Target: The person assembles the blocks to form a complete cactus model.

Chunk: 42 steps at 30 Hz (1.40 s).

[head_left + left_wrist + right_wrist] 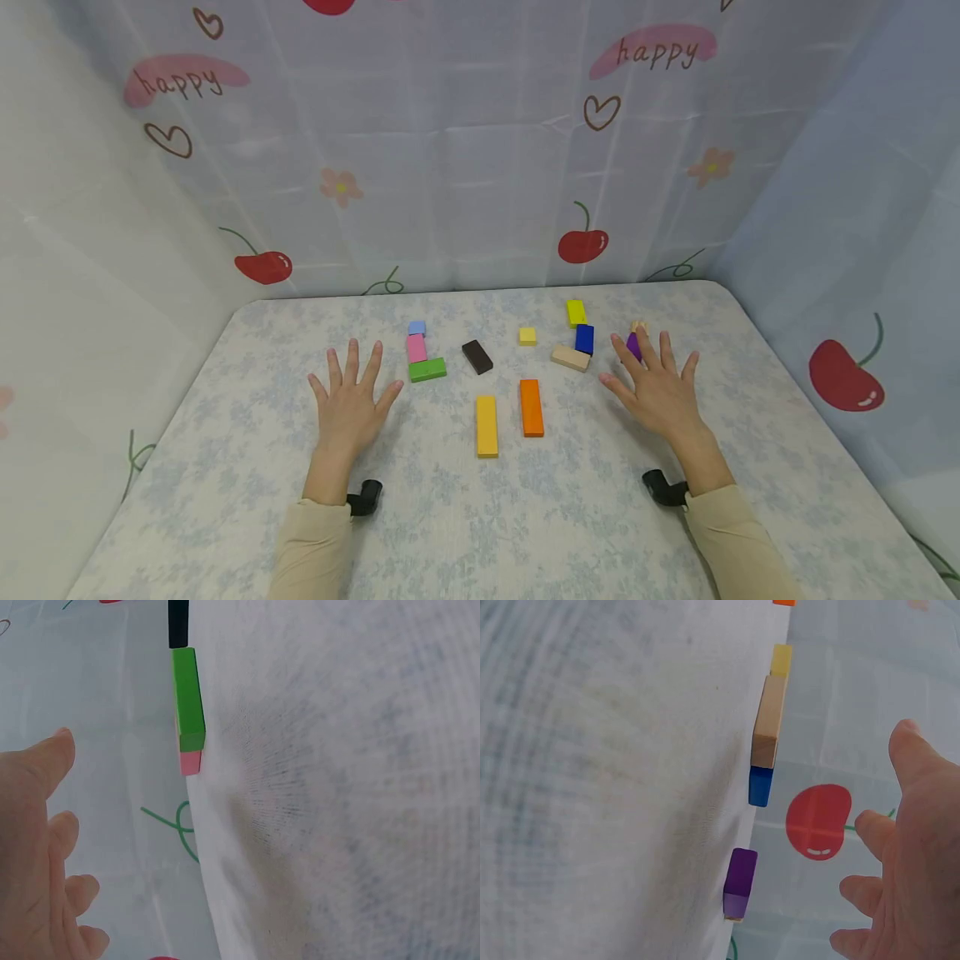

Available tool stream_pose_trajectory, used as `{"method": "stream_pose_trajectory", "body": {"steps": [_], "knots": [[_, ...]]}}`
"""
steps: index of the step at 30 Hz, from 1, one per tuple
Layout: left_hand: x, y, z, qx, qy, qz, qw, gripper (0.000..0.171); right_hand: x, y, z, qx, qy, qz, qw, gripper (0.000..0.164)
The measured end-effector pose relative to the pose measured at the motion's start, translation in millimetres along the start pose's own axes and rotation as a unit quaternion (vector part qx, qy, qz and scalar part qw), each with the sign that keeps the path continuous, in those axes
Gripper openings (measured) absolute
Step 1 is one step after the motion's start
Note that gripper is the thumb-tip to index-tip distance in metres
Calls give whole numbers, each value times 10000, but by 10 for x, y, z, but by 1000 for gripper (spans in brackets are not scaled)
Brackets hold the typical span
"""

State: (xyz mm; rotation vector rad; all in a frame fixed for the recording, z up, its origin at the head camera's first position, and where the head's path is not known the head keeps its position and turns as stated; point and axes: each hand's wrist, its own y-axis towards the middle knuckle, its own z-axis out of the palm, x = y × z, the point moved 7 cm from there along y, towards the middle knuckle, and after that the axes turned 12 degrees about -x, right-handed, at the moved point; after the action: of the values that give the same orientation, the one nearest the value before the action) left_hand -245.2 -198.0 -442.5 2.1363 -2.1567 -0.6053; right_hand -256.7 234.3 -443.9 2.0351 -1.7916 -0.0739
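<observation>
My left hand [348, 417] is held over the left half of the table with its fingers spread, and it holds nothing. Nearest to it lie a green block [427, 370], a pink block [416, 347] and a light blue block [417, 328], set close together. On the right side my right hand [663, 398] has its fingers spread too, with nothing in it. Its fingers partly hide a purple block [634, 346] and a pale wooden piece behind it. In the right wrist view the purple block [740, 881] stands apart from the fingers.
Between the hands lie a long yellow block [487, 427], an orange block [532, 408], a dark brown block [477, 357] and a small yellow block [527, 337]. A wooden block [571, 358], a blue block [584, 339] and a bright yellow block [576, 313] lie farther right. A printed curtain [457, 167] hangs behind.
</observation>
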Motion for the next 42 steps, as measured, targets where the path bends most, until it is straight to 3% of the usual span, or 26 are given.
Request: {"method": "stream_pose_trajectory", "body": {"steps": [9, 12, 15, 17, 20, 24, 29, 32, 34, 37, 42], "knots": [[-15, -5, -11, -106, -161, 66, 9998, 75, 15, 7, -7, -135, 43, -60, 9999, 75], [-55, 3, -29, -242, -532, 155, 9982, 78, 64, 25, -58, -546, 320, -203, 9978, 76], [-134, 17, -54, -406, -1170, 260, 9920, 81, 133, 39, -120, -899, 925, -320, 9911, 80], [-200, 20, -63, -431, -1660, 295, 9847, 83, 181, 46, -123, -848, 1437, -267, 9856, 83], [-312, 10, -44, -360, -2434, 332, 9687, 84, 257, 53, -50, -378, 2110, -18, 9768, 86], [-473, -45, 60, 78, -3529, 289, 9352, 79, 390, 31, 110, 323, 2821, 120, 9588, 88], [-667, -137, 260, 957, -4517, 150, 8869, 77, 542, -27, 310, 942, 3535, 69, 9306, 86], [-766, -179, 370, 1405, -4721, 64, 8702, 80, 608, -45, 415, 1201, 3799, 52, 9172, 87], [-822, -203, 430, 1599, -4760, 23, 8648, 84, 645, -47, 480, 1352, 3930, 52, 9095, 90], [-891, -245, 509, 1771, -4687, 40, 8654, 88, 692, -46, 567, 1542, 3958, 3, 9053, 94], [-972, -302, 618, 1870, -4544, 310, 8704, 94, 729, -60, 667, 1763, 3784, -28, 9087, 99]]}}
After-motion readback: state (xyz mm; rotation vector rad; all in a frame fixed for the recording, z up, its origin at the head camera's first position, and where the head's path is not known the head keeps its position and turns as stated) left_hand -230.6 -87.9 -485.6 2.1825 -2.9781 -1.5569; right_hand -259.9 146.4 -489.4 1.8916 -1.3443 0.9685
